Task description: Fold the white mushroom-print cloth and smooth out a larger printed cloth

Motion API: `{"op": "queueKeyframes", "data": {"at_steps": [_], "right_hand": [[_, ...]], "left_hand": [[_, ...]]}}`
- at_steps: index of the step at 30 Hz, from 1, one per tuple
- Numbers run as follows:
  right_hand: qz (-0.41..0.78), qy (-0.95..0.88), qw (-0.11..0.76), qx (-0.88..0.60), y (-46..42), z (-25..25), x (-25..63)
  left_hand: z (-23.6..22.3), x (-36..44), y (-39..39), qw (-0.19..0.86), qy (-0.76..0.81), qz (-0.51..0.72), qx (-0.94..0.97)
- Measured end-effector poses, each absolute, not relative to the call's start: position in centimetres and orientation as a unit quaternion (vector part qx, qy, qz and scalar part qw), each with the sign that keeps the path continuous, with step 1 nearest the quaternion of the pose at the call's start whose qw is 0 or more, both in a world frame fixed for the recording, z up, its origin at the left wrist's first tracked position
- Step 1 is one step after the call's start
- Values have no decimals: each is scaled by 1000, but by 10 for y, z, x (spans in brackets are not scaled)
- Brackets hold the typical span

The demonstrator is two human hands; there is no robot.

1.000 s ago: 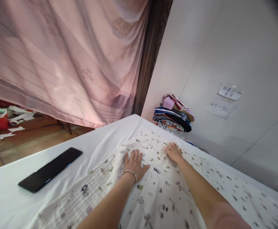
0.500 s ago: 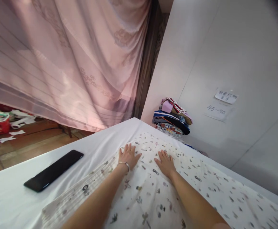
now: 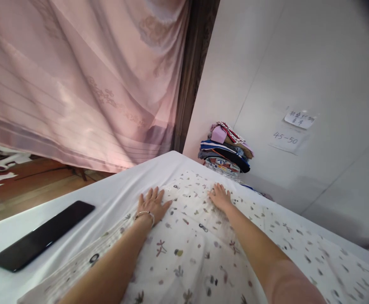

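Observation:
A white cloth point(image 3: 184, 236) printed with small plants and other little motifs lies spread over a white-covered surface, with soft wrinkles in it. My left hand point(image 3: 152, 204) rests flat near the cloth's left edge, fingers spread, a bracelet on the wrist. Farther to the right, my right hand point(image 3: 219, 197) lies palm down on the cloth toward its far end, fingers extended. Neither hand grips anything. The near part of the cloth runs out of view under my forearms.
Left of the cloth lies a black phone-like slab point(image 3: 43, 234) on the white sheet point(image 3: 108, 198). A stack of folded clothes point(image 3: 225, 150) stands by the white wall point(image 3: 266, 84), which carries paper notes point(image 3: 285, 140). A pink curtain point(image 3: 86, 84) hangs at the left.
My hands have moved apart: the left slid leftward over the cloth, the right reached slightly farther away. The view has shifted a little.

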State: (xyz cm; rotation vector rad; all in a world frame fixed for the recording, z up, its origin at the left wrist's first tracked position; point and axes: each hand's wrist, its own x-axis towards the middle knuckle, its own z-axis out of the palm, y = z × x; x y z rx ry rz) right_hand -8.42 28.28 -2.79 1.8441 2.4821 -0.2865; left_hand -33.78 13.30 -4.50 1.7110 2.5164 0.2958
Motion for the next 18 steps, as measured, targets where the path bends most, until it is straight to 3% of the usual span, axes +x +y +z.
{"op": "queueKeyframes", "data": {"at_steps": [7,14,18], "right_hand": [[-113,783,29,611,290,-26,-75],[-142,789,26,597,194,-16,-9],[-134,732,9,668,132,-15,70]], "left_hand": [[-37,-336,132,48,823,92,558],[-33,-340,135,38,817,80,570],[-29,-339,132,26,819,71,569]]}}
